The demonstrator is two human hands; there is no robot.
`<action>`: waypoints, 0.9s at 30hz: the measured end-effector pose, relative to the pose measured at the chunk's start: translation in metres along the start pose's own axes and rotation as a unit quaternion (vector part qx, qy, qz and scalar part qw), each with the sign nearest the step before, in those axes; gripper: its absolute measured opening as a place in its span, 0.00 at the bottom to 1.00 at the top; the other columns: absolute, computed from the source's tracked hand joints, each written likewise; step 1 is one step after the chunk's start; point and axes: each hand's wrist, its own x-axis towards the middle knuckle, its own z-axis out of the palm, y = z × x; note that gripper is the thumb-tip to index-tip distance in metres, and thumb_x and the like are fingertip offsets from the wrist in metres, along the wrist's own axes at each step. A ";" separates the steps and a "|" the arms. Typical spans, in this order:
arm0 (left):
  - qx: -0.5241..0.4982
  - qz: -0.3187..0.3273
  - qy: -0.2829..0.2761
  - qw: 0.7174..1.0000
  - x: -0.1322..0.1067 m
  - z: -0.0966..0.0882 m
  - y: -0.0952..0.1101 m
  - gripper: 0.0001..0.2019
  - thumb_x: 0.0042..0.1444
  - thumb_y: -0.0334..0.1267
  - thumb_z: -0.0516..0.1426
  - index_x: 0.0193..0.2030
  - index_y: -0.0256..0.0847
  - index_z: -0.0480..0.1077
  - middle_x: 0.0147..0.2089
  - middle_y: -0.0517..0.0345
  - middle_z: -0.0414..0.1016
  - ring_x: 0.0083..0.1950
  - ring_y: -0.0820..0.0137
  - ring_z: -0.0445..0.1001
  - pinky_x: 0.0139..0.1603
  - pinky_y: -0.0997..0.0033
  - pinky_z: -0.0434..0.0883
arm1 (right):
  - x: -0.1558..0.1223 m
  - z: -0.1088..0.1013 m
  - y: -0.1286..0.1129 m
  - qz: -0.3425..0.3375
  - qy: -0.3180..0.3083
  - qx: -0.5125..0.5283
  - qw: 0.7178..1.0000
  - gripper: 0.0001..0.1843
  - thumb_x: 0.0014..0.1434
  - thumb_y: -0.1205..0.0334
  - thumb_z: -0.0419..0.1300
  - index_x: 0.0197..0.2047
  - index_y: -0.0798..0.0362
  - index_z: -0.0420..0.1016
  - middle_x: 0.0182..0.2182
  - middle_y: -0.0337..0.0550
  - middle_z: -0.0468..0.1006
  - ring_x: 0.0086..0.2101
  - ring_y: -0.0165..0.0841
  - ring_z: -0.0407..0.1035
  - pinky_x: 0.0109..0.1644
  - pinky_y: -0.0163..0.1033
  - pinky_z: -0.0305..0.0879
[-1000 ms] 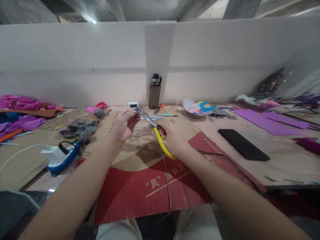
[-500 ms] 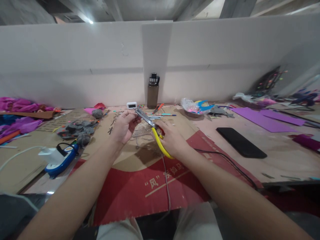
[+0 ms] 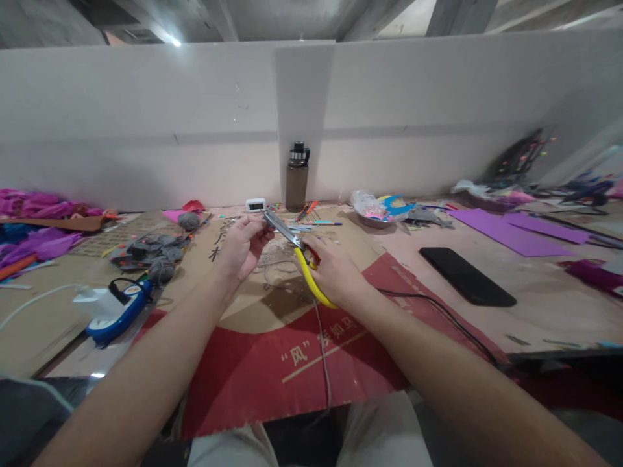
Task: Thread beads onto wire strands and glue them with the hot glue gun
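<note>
My right hand (image 3: 333, 272) is closed around the yellow handles of a pair of scissors (image 3: 292, 246), whose metal blades point up and left. My left hand (image 3: 241, 245) is pinched at the blade tips, holding something small that I cannot make out. Both hands hover over a brown and red cardboard sheet (image 3: 292, 363) with pale thread scraps lying on it.
A dark water bottle (image 3: 296, 176) and a small white clock (image 3: 256, 205) stand by the back wall. A blue glue gun (image 3: 117, 308) and grey yarn balls (image 3: 158, 253) lie left. A black phone (image 3: 467, 277), purple sheets (image 3: 511, 233) and a bowl of scraps (image 3: 377, 211) lie right.
The hands and scissors have barely moved; the view shifted slightly.
</note>
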 end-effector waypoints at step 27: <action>0.009 -0.020 0.010 1.000 0.001 -0.001 0.000 0.08 0.43 0.28 0.60 0.21 0.36 0.62 0.27 0.61 0.71 0.29 0.78 0.71 0.36 0.77 0.70 | 0.000 -0.002 -0.002 -0.008 -0.003 0.048 0.999 0.11 0.58 0.54 0.53 0.39 0.51 0.70 0.31 0.42 0.74 0.30 0.32 0.65 0.35 0.36 0.58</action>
